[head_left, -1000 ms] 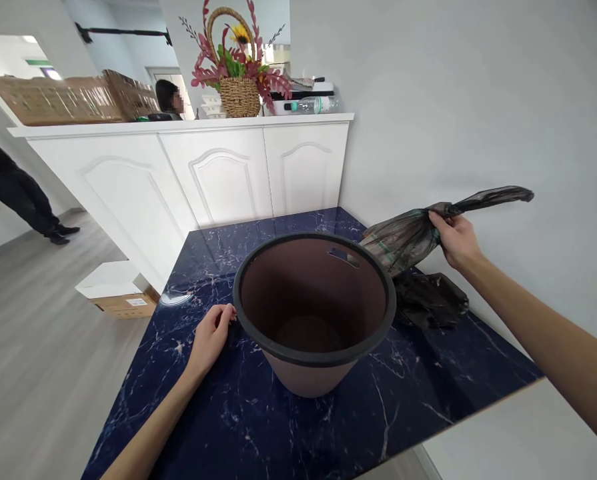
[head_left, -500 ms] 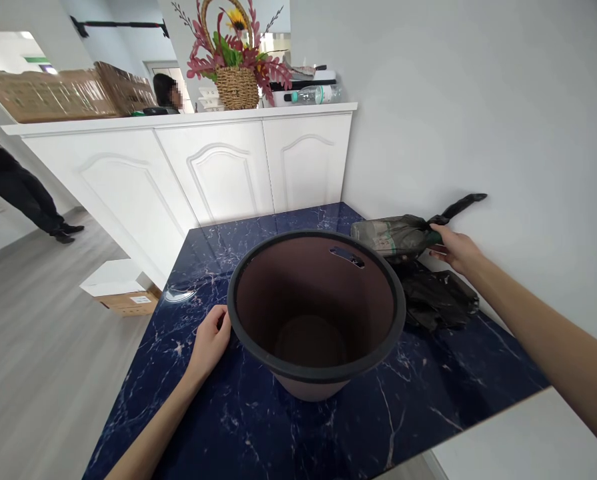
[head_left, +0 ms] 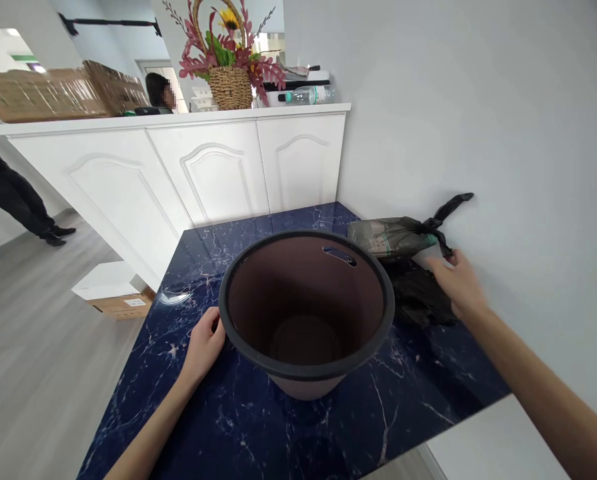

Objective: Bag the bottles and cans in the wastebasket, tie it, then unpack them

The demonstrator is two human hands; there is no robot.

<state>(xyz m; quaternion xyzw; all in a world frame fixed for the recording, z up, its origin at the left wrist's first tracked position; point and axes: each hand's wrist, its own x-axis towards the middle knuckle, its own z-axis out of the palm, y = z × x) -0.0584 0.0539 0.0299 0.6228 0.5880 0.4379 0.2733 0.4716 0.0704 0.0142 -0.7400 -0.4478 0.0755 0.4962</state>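
Note:
A brown waste bin (head_left: 305, 300) with a black rim stands upright on a dark blue marbled table top (head_left: 218, 413). My left hand (head_left: 205, 340) rests on the table beside its left side. The fingers are curled in, their tips partly hidden by the rim, and I see nothing in them. Right of the bin lies a knotted black see-through bag (head_left: 403, 233) with bottles inside. Below it is a crumpled black plastic bag (head_left: 421, 293). My right hand (head_left: 461, 283), slightly blurred, is beside both, thumb and fingers apart, close to the loose end of the knot.
White cabinets (head_left: 218, 167) stand behind the table, bearing a flower basket (head_left: 231, 87), a plastic bottle (head_left: 308, 95) and large cartons (head_left: 43, 93). A grey wall (head_left: 453, 100) borders the right side. A white-topped box (head_left: 111, 287) is on the floor; people are at the left.
My right hand has let go of the knotted bag's neck and moved down and slightly toward me. The view has shifted a little; my left hand and the bin stay as they were.

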